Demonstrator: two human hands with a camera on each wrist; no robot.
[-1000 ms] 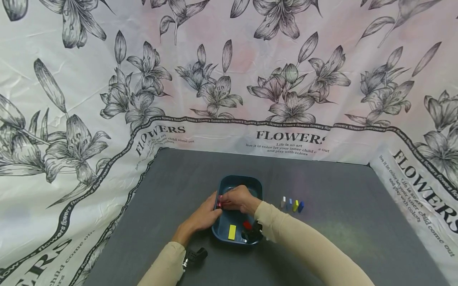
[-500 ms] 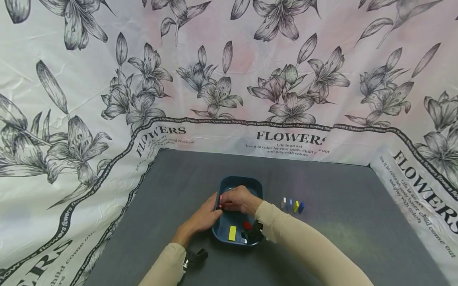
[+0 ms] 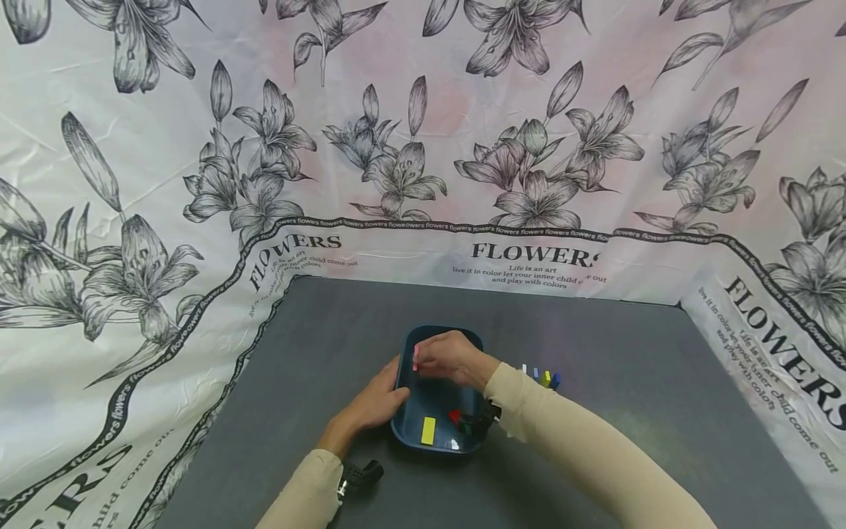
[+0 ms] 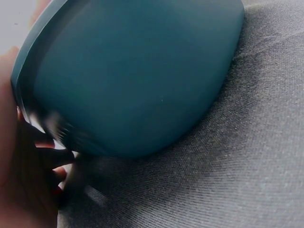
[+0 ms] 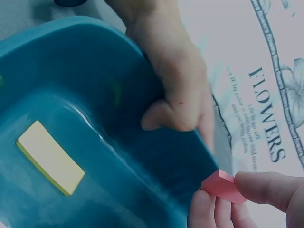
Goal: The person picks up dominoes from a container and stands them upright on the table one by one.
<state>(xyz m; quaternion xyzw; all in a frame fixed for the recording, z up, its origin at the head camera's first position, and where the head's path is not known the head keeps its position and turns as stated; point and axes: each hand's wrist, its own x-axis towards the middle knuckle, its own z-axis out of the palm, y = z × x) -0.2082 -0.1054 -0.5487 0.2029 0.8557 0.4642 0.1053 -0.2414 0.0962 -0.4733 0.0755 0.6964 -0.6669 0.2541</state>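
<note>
Pink block (image 5: 223,187), pinched — right hand (image 3: 454,358), blue tub (image 3: 426,399)

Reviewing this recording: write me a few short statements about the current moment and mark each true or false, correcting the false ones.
1. The left hand grips the blue bin. True.
2. The right hand pinches a pink block. True.
3. The pink block rests on the bin's floor. False: the right hand holds it.
4. A yellow block lies flat in the bin, and a row of small blocks is outside it. True.
5. That row is on the left-hand side of the bin. False: it is on the right-hand side, partly hidden by the sleeve.
</note>
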